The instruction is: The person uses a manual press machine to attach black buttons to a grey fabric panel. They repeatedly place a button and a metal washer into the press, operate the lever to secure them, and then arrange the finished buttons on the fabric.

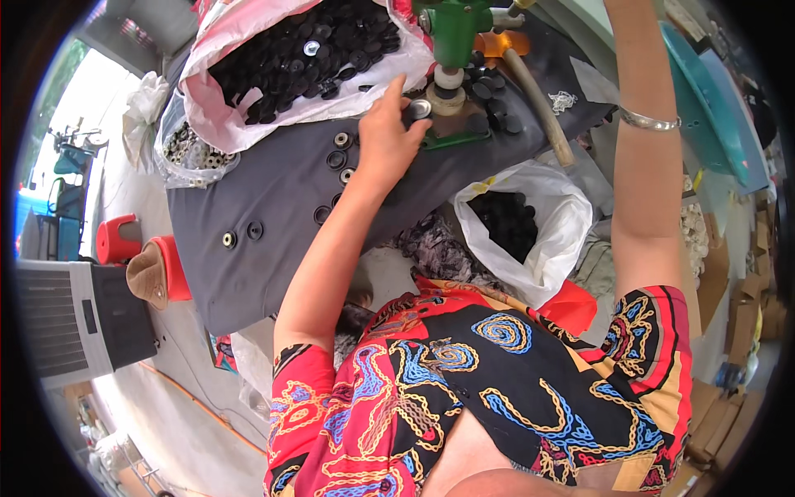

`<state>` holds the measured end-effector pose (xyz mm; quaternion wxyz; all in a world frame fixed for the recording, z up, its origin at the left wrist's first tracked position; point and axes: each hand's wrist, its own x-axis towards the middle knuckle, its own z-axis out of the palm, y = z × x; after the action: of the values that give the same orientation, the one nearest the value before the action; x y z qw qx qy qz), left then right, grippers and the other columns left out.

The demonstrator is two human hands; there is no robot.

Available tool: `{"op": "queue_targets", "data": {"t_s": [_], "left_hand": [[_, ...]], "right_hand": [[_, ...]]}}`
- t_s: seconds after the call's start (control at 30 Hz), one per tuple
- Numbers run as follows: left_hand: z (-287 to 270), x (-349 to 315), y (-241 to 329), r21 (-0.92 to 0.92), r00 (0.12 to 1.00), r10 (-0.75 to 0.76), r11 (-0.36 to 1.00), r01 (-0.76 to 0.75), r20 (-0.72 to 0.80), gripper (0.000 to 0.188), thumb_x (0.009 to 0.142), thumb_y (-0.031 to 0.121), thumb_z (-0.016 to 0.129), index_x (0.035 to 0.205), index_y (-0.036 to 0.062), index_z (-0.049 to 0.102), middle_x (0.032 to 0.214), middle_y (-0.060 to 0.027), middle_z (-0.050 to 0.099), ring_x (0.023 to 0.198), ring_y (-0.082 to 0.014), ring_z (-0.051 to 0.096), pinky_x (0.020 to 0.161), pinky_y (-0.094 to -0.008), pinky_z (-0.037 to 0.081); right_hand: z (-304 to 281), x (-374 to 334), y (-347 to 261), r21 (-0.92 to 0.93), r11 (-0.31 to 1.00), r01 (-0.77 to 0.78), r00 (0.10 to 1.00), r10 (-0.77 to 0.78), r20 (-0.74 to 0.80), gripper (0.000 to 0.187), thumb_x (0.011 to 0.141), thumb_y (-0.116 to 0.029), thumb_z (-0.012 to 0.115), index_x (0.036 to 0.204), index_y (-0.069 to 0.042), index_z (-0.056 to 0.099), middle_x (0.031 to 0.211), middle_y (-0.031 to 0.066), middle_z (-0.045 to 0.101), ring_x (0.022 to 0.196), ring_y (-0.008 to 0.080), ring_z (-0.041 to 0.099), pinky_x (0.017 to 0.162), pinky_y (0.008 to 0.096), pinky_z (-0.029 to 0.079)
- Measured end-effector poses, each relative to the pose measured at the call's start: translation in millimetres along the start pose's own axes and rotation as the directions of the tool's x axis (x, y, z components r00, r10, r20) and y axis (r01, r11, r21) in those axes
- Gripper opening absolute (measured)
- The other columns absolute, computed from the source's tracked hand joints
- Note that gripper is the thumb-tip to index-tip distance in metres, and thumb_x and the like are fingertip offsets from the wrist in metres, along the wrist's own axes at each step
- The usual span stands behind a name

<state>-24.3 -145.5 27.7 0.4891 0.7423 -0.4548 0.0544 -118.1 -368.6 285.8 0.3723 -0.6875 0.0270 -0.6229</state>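
Observation:
My left hand reaches over the dark cloth-covered table, its thumb and fingers closed around a small round black cap with a shiny metal centre. The cap is beside the lower part of a green press, left of the pale round die under its ram. My right forearm, with a silver bangle, stretches up past the top edge, so the right hand is out of sight. Several black rings and metal-centred pieces lie along my left forearm.
A pink-white sack of black caps lies open at the back left, near a clear bag of metal parts. Loose black caps and an orange-headed mallet lie right of the press. A white bag of black pieces stands nearer me.

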Motion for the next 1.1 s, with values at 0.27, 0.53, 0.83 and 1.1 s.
{"op": "queue_targets", "data": {"t_s": [0.27,0.53,0.83,1.1], "left_hand": [[43.5,36.1,12.2,0.05,1.0,0.016,0.999,-0.016,-0.012,0.074,0.067,0.011,0.08,0.133,0.0023,0.047,0.099,-0.0171,0.068,0.091,-0.0308,0.066,0.081,-0.0393,0.051],[51.8,37.9,2.7,0.031,0.998,-0.031,0.999,0.033,-0.052,0.072,0.067,0.012,0.08,0.131,0.0011,0.049,0.105,-0.0186,0.067,0.098,-0.0327,0.065,0.084,-0.0398,0.051],[34.7,19.1,8.3,-0.036,0.995,0.061,0.997,-0.064,-0.082,0.058,0.07,0.004,0.06,0.126,-0.0021,0.045,0.095,-0.0264,0.062,0.092,-0.0439,0.058,0.08,-0.0515,0.046],[-89.4,-37.9,-50.6,0.223,0.995,0.096,0.971,-0.091,-0.012,0.026,0.075,-0.007,0.058,0.095,0.0034,0.071,0.099,-0.0123,0.07,0.09,-0.0309,0.065,0.081,-0.0382,0.053]], "right_hand": [[-10.7,-5.8,-0.3,0.026,0.999,0.034,0.999,-0.033,-0.023,0.025,0.092,-0.012,0.044,0.082,0.001,0.062,0.055,0.0075,0.053,0.042,0.0139,0.048,0.04,0.0263,0.039],[-33.4,-70.5,-22.7,0.062,0.994,0.089,0.996,-0.088,-0.013,0.017,0.093,-0.009,0.045,0.09,0.001,0.059,0.058,0.0107,0.054,0.046,0.0189,0.051,0.054,0.0359,0.045],[-60.8,-236.7,0.4,0.099,0.977,0.191,0.98,-0.184,-0.07,0.017,0.096,0.002,0.036,0.098,0.005,0.052,0.065,0.0102,0.054,0.062,0.0173,0.055,0.079,0.0446,0.053],[-56.7,-192.9,-28.6,0.07,0.995,0.075,0.997,-0.073,-0.038,0.018,0.096,-0.002,0.04,0.091,0.003,0.057,0.06,0.0069,0.05,0.057,0.015,0.052,0.07,0.0344,0.052]]}}
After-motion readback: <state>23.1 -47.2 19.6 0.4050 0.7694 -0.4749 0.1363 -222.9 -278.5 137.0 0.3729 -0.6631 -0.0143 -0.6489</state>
